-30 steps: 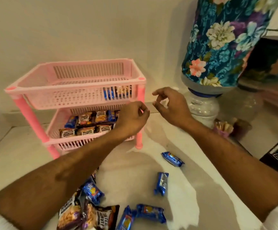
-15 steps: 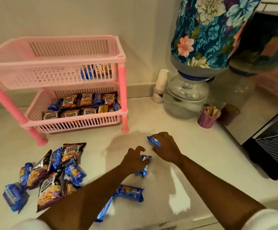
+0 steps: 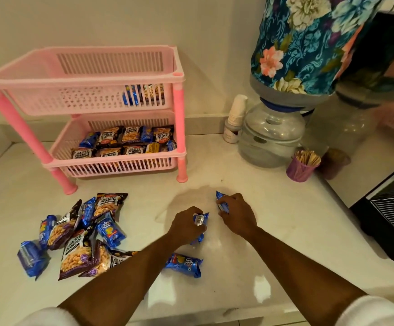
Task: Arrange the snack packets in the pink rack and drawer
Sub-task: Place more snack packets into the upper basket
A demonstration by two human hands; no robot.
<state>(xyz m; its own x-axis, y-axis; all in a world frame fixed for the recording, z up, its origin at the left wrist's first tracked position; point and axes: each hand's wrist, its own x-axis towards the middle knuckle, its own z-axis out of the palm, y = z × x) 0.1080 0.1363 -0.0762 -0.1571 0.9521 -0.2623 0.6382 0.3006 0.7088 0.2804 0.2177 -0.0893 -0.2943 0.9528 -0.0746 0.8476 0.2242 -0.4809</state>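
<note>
on the white counter, the left hand curls its fingers around a small blue biscuit packet near the middle, and the right hand just to its right grips another blue packet, both packets low against the counter top. a third blue packet lies loose nearer, beside the left forearm. to the left sits a heap of packets (salted peanuts in dark bags mixed with blue biscuit ones). the pink rack stands far left against the wall: its lower tier holds rows of peanut and blue packets, its upper tier only a couple at the right end. far right stand a water jar with floral cover, stacked paper cups and a purple cup of sticks.
</note>
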